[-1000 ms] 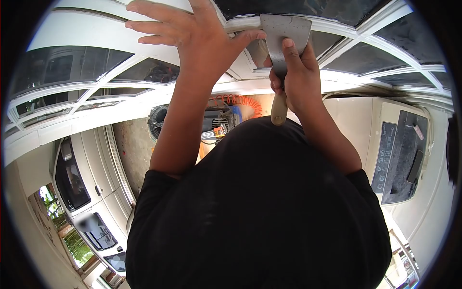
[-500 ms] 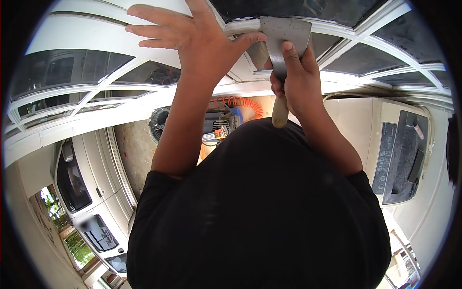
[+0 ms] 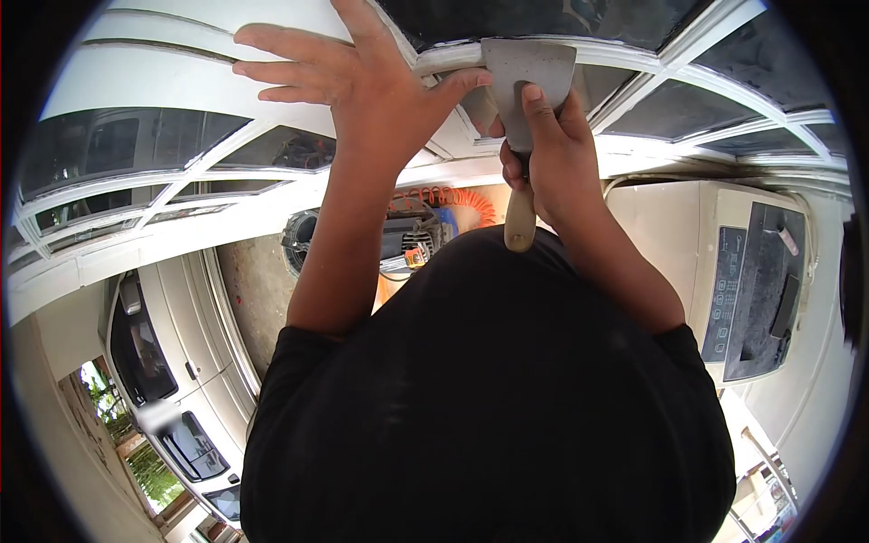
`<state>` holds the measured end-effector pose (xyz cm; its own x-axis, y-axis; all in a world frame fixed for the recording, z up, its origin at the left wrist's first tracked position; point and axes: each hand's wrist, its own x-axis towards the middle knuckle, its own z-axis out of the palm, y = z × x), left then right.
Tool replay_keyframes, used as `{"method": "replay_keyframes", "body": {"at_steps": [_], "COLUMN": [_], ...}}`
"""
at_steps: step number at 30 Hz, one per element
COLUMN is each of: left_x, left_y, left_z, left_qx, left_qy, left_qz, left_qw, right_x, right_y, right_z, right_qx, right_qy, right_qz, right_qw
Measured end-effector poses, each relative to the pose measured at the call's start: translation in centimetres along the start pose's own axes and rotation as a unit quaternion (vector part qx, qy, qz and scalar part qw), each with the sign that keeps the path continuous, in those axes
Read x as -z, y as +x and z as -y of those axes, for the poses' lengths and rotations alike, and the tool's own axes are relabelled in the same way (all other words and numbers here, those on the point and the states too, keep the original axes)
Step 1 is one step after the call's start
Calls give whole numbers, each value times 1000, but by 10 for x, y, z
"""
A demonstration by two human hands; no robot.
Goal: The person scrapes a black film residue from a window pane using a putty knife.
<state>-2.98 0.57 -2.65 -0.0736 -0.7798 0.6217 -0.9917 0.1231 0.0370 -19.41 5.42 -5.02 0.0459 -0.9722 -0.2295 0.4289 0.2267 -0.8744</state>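
Note:
My right hand (image 3: pixel 557 149) is closed round a putty knife (image 3: pixel 534 68), its thumb pressed flat on the wide metal blade. The pale handle (image 3: pixel 519 222) sticks out below the fist toward my body. The blade's broad edge lies right at the white window frame (image 3: pixel 625 56), along the lower side of a dark glass pane (image 3: pixel 543 20). My left hand (image 3: pixel 362 81) is spread with its fingers apart over the white panel (image 3: pixel 181 68). Its thumb tip comes close to the left side of the blade.
Several more panes in white bars run along both sides. Below, behind my left forearm, stands a compressor-like machine (image 3: pixel 412 235) with a coiled orange hose (image 3: pixel 466 201). A washing machine (image 3: pixel 760 281) is at the right. A light-coloured vehicle (image 3: pixel 181 348) stands at the left.
The putty knife has shifted slightly left and down, and its handle has swung a little so the blade faces the camera more. My left hand stays spread in nearly the same place.

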Motion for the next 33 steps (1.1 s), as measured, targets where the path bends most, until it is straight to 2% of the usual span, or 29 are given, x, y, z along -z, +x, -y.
{"method": "replay_keyframes", "body": {"at_steps": [4, 11, 13, 17, 20, 22, 25, 33], "left_x": [5, 3, 2, 2, 3, 2, -2, -2], "left_y": [0, -1, -1, -1, -1, 0, -2, -2], "left_z": [-2, -3, -2, -1, 0, 1, 2, 1], "left_qx": [11, 3, 7, 4, 3, -39, -42, -8], "left_qy": [-4, -20, -15, 11, -31, -34, -25, 12], "left_qz": [18, -3, 3, 2, 15, -21, -32, -4], "left_qw": [1000, 1000, 1000, 1000, 999, 998, 998, 1000], "right_x": [-4, -2, 2, -1, -1, -1, 0, -2], "right_y": [-8, -2, 2, -3, -5, -4, 1, -2], "right_z": [16, 6, 1, 4, 10, 10, 1, 2], "right_qx": [-57, -28, 8, -2, -26, -26, -10, -24], "right_qy": [14, -3, -26, -13, -16, -14, -5, 16], "right_qz": [-2, -8, 17, 6, 1, 4, 5, -4], "right_qw": [998, 1000, 999, 1000, 1000, 1000, 1000, 1000]}}
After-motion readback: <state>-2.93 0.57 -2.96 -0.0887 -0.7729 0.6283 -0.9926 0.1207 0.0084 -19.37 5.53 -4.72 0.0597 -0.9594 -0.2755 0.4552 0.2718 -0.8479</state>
